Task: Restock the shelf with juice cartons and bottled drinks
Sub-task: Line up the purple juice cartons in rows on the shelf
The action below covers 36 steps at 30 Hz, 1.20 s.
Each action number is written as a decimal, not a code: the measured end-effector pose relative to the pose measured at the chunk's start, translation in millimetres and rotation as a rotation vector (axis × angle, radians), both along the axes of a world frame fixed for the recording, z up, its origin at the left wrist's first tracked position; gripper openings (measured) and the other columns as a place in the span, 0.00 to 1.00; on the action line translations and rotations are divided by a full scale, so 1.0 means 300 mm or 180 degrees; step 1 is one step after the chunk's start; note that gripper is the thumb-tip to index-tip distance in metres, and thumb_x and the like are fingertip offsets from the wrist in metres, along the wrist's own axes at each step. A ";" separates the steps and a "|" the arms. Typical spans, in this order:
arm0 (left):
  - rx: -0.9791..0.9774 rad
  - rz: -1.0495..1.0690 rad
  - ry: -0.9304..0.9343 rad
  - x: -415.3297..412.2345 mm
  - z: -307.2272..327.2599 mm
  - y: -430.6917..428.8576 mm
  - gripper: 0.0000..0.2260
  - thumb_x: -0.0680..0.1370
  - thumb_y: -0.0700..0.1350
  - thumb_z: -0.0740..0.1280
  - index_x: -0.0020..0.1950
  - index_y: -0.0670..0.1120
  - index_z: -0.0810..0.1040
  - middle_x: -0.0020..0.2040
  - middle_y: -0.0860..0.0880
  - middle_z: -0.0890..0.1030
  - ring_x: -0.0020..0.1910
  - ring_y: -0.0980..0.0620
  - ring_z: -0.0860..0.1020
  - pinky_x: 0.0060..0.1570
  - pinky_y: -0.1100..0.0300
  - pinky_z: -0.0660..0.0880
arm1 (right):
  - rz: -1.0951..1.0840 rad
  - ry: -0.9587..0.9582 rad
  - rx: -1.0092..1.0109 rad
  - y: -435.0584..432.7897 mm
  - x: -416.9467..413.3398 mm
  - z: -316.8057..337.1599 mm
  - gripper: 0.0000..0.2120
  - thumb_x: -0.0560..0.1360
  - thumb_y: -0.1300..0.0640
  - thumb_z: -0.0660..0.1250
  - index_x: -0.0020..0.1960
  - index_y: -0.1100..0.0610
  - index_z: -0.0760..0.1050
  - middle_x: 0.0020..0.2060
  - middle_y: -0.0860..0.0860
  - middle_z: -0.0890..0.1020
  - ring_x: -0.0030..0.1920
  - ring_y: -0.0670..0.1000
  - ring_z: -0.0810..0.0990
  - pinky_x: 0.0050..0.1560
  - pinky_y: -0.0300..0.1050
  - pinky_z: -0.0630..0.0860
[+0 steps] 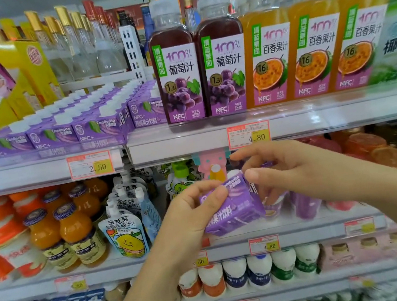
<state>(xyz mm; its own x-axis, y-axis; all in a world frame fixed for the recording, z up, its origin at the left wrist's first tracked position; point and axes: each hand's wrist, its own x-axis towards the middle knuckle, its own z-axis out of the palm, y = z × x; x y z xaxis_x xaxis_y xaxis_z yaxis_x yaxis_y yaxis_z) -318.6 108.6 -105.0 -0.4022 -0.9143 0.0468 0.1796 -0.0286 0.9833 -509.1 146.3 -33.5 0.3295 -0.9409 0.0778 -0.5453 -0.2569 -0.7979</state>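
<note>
Head view: the purple carton (235,209) sits mid-frame, tilted, cap end uppermost. The left hand (191,211) grips its left side and the right hand (286,170) pinches its top right. The matching cartons (71,123) stand upper left on the shelf (39,173), nearer the left hand.

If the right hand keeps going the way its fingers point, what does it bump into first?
Most likely the purple carton that the left hand holds. The right hand points left, and its thumb looks right at the carton's top corner, though depth is unclear.
</note>
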 end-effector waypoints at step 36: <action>0.0688 -0.0157 0.0425 0.062 0.007 0.046 0.18 0.69 0.53 0.64 0.54 0.47 0.80 0.46 0.47 0.85 0.37 0.51 0.83 0.33 0.60 0.80 | -0.0499 -0.1504 -0.0392 -0.002 0.040 -0.201 0.14 0.67 0.57 0.70 0.53 0.55 0.76 0.49 0.52 0.83 0.45 0.49 0.83 0.43 0.41 0.79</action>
<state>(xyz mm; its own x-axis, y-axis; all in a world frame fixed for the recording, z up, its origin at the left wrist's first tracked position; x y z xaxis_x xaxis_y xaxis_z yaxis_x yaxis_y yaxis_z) -300.0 122.3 -102.8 -0.4500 -0.8883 -0.0918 0.3005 -0.2474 0.9211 -497.0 145.8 -93.8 0.0872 -0.9507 0.2975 -0.1720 -0.3085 -0.9355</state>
